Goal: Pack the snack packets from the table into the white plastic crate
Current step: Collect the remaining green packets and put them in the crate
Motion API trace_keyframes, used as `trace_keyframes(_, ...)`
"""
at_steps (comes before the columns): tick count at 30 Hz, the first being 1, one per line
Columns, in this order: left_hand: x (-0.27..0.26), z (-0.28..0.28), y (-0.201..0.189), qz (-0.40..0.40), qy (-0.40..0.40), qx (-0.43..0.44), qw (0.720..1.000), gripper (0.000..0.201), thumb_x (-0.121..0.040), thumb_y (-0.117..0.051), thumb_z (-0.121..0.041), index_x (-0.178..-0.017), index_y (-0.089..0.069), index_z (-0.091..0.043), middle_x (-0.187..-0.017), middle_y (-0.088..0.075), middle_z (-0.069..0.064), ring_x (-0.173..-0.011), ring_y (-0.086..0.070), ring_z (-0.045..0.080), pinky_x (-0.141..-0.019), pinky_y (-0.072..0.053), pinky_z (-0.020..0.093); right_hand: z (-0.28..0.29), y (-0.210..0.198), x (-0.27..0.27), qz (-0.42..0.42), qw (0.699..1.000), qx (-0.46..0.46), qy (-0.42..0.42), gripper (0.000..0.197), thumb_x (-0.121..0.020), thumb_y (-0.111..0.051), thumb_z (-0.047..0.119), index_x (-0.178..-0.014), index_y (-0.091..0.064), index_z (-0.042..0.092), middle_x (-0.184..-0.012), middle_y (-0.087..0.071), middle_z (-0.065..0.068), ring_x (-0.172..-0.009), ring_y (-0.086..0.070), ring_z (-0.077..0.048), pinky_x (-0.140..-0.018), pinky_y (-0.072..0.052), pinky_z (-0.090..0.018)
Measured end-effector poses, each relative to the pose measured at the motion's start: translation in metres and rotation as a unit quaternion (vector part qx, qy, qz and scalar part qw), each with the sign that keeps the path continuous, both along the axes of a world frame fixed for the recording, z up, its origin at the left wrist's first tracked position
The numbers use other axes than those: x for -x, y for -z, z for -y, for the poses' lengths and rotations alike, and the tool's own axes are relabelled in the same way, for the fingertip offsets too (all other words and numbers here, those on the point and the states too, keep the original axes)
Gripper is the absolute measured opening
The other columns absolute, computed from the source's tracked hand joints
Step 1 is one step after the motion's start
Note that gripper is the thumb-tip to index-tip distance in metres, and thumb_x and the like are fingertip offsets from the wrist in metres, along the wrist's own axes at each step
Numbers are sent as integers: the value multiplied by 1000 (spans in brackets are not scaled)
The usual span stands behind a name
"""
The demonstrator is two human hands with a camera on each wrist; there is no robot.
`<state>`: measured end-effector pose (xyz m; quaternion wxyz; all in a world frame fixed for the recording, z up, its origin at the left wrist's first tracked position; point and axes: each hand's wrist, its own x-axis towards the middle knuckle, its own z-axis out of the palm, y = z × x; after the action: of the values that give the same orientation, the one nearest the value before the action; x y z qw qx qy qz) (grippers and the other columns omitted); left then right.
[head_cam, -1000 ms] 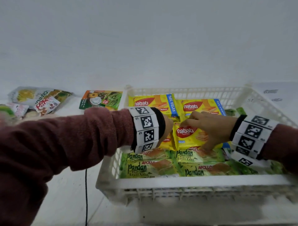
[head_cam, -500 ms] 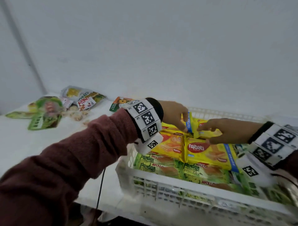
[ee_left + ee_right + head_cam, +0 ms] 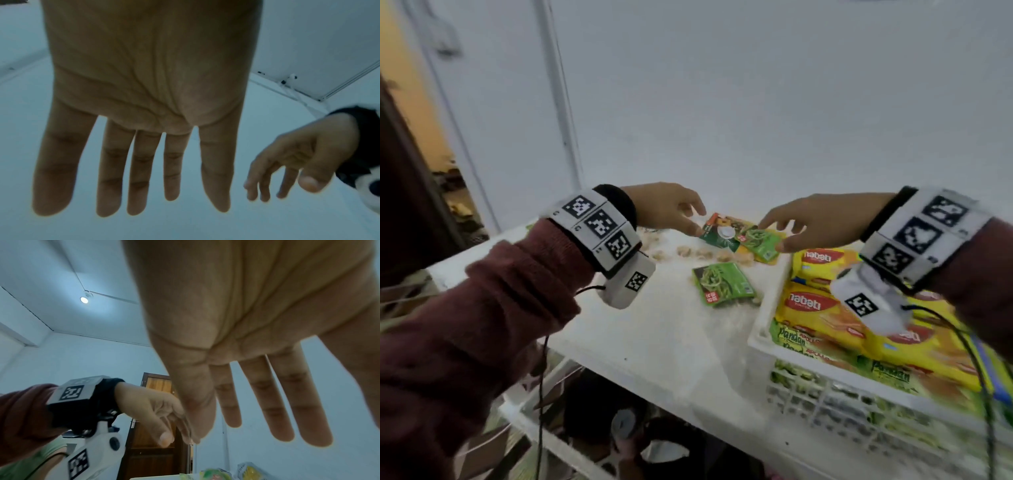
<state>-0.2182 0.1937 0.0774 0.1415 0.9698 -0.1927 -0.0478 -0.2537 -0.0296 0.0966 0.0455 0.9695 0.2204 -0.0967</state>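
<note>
Head view: left hand and right hand both reach out over the white worktop toward a green-and-orange snack packet lying near the far edge. Left fingertips sit at the packet's left end, right fingertips at its right end; contact is blurred, cannot tell if either actually touches. Neither grip is closed on it, fingers loosely extended, both released. A second green snack packet lies flat on the worktop nearer the camera, just beside the left wall of the white plastic crate. Small pale crumbs or pieces are scattered between the two packets. The crate sits at right, holding yellow Nabati wafer packs on top of green Pandan cake packs. Both wrists carry marker bands, dark red sleeves behind them. Left wrist view: left hand seen palm side, all fingers straight and spread, holding nothing; right hand at right, fingers hanging loose, empty. Right wrist view: right hand palm side, fingers straight and apart, nothing in the grip; left hand at lower left with thumb and fingers pointing down, relaxed. A brown wooden door stands behind, and packet tops peek in at the bottom edge.
</note>
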Motion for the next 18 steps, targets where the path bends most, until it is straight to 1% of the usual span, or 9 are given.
trace_keyframes(3, -17, -43, 15, -13, -30, -40, 999, 50, -86, -61, -36, -131, -47, -19, -128, -52, 2, -115, -50, 20, -97, -36, 27, -52, 1, -27, 18, 1000, -2, 9, 47, -92, -51, 34, -136, -40, 24, -135, -47, -3, -117, -49, -19, -90, -35, -24)
trace_keyframes(6, -39, -82, 34, -36, -46, -59, 997, 53, -88, -59, -35, -135, -42, -19, -135, -48, 4, -122, -46, 21, -98, -34, 25, -96, 15, -68, 18, 998, 7, 58, 50, -89, -55, 41, -135, -42, 25, -136, -43, 0, -122, -45, -20, -99, -34, -31)
trace_keyframes(9, -59, -114, 58, -42, -47, -63, 996, 56, -89, -59, -31, -138, -37, -16, -141, -42, 5, -125, -45, 24, -97, -34, 24, -133, 39, -104, -11, 995, 1, 103, 55, -85, -60, 43, -132, -46, 20, -125, -49, 1, -109, -50, -22, -92, -37, -31)
trace_keyframes(11, -75, -128, 78, -55, -40, -60, 996, 58, -89, -60, -30, -139, -35, -15, -142, -40, 7, -125, -45, 26, -98, -36, 27, -150, 61, -121, -30, 989, 14, 141, 59, -85, -60, 42, -134, -44, 14, -127, -48, -1, -105, -54, -21, -86, -41, -27)
trace_keyframes(12, -83, -132, 88, -61, -33, -59, 996, 59, -88, -60, -30, -139, -34, -14, -143, -39, 8, -127, -43, 26, -100, -35, 28, -150, 76, -131, -34, 985, 29, 166, 64, -85, -59, 43, -137, -40, 11, -128, -47, -3, -107, -54, -21, -87, -42, -27)
trace_keyframes(14, -98, -135, 105, -78, -15, -65, 995, 62, -87, -62, -29, -140, -33, -13, -145, -37, 9, -130, -39, 25, -105, -32, 30, -144, 105, -148, -43, 973, 53, 220, 80, -80, -59, 55, -140, -33, 8, -138, -43, -6, -123, -48, -27, -99, -41, -32)
trace_keyframes(15, -105, -134, 113, -86, -5, -70, 994, 63, -87, -62, -29, -140, -32, -12, -146, -36, 9, -132, -38, 24, -106, -31, 30, -137, 118, -151, -40, 967, 64, 245, 87, -76, -60, 60, -140, -34, 8, -140, -43, -8, -126, -46, -30, -101, -41, -35)
trace_keyframes(16, -111, -132, 120, -93, 4, -77, 993, 64, -87, -62, -28, -141, -32, -12, -146, -35, 10, -132, -37, 24, -106, -31, 30, -133, 126, -151, -42, 959, 58, 274, 87, -74, -64, 59, -138, -36, 7, -139, -45, -12, -127, -45, -33, -102, -40, -38)
trace_keyframes(18, -122, -126, 134, -103, 25, -88, 991, 65, -88, -61, -29, -142, -30, -11, -146, -33, 13, -132, -36, 26, -106, -31, 32, -127, 143, -147, -79, 943, 49, 320, 72, -79, -69, 39, -133, -42, 0, -136, -47, -17, -127, -44, -34, -104, -39, -38)
